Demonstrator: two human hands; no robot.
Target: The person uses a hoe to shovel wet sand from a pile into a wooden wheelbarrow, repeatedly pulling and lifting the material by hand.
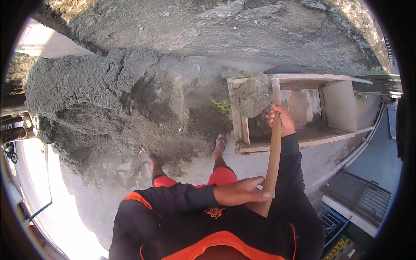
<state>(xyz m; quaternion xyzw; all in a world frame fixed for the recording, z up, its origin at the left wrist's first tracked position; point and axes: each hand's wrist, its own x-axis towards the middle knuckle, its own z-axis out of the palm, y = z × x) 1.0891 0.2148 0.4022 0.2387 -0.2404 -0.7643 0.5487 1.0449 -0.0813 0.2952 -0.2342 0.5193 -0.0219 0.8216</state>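
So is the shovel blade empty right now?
No: the shovel blade carries a heap of grey mortar, held over the wooden box by the right hand and left hand.

Smooth wooden shovel handle [274, 143], rough wet grey mortar pile [108, 95], raw matt wooden box frame [299, 112]

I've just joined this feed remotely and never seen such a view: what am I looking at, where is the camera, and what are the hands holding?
There is no machine here. One wide camera on a person's head looks straight down, so straight edges bend near the rim. The left hand grips the near end of a wooden shovel handle; the right hand grips it higher up. The shovel blade carries a load of wet grey mortar over a wooden box. To the left lies a big mortar pile on the ground. The person's feet in sandals stand by it.
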